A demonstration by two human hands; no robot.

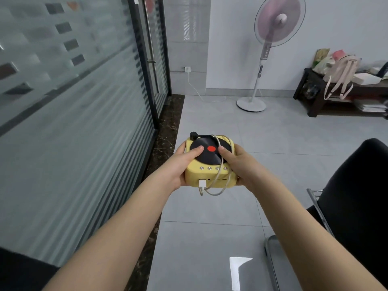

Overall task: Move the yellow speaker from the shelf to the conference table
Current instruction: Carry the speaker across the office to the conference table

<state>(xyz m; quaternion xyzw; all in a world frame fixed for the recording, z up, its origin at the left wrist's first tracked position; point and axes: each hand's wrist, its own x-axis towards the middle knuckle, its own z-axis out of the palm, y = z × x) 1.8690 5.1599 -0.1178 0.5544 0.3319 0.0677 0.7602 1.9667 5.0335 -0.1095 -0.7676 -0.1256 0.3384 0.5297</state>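
The yellow speaker (206,175) is shaped like a small record player, with a black disc and red centre on top and a black tone arm at its far edge. A white cable (212,191) is plugged into its near side and loops over the top. I hold it in the air above the grey tiled floor. My left hand (182,164) grips its left side, thumb on the disc. My right hand (241,164) grips its right side, thumb also on the disc. No conference table is in view.
A frosted glass partition (73,101) with a glass door runs along the left. A standing fan (270,49) is ahead by the white wall. A dark low shelf (319,97) with bags stands at the far right. A black chair (357,196) is close on my right.
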